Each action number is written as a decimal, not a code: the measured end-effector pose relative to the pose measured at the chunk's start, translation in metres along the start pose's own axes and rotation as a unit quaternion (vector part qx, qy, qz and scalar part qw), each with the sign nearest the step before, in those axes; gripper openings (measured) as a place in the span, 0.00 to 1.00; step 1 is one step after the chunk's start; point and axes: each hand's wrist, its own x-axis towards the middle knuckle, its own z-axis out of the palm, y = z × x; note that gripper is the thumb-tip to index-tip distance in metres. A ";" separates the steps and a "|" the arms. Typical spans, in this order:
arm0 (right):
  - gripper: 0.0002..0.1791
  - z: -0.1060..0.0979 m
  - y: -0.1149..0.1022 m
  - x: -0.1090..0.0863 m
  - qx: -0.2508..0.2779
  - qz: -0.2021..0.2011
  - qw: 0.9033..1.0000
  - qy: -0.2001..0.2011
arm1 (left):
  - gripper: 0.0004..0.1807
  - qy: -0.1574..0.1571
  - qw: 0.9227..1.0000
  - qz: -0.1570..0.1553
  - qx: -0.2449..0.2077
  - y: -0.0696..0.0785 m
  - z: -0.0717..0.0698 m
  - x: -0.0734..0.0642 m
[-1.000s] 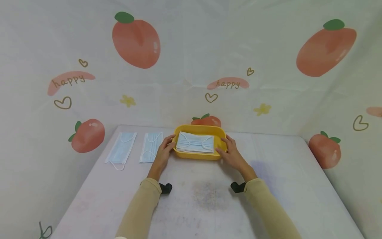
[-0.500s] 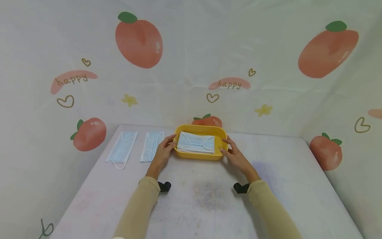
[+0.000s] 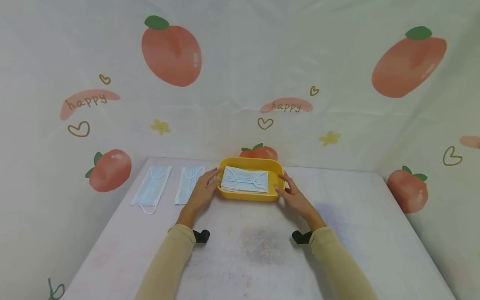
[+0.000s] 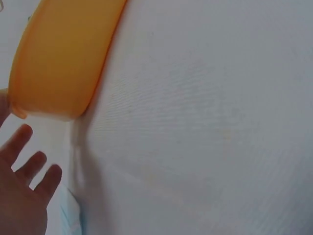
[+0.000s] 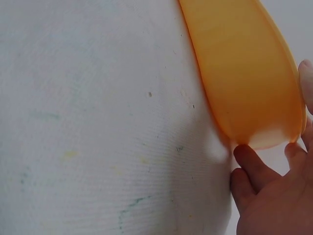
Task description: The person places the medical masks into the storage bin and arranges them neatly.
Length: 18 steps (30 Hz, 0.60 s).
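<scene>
A yellow tray (image 3: 249, 196) stands at the back of the table in the head view. Inside it lies a stack of light blue face masks (image 3: 244, 180). My left hand (image 3: 202, 191) is at the tray's left end; in the left wrist view its spread fingers (image 4: 48, 182) are off the wall, and the thumb is by the rim. At the tray's right end is my right hand (image 3: 298, 202). In the right wrist view, its fingertips (image 5: 244, 152) touch the tray's end wall and the thumb (image 5: 306, 83) lies along the rim.
Two more face masks lie flat left of the tray: one at the far left (image 3: 153, 187), and another mask (image 3: 187, 183) partly behind my left hand. A white cloth with printed fruit (image 3: 172, 56) hangs behind the table (image 3: 258, 266).
My left hand has drawn slightly left and back from the tray. The right thumb has slid outward from inside the tray to its rim. Tray and masks have stayed put.
</scene>
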 end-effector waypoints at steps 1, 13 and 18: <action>0.36 0.000 0.000 -0.001 -0.002 0.000 1.000 0.002 | 0.28 0.001 1.000 -0.001 0.015 0.001 -0.001 0.000; 0.38 0.004 0.004 -0.003 -0.003 0.002 1.000 0.004 | 0.33 0.027 0.982 -0.018 0.188 0.006 -0.012 -0.011; 0.39 0.002 0.005 -0.001 -0.003 0.002 1.000 0.008 | 0.36 0.033 0.969 -0.033 0.241 0.004 -0.017 -0.014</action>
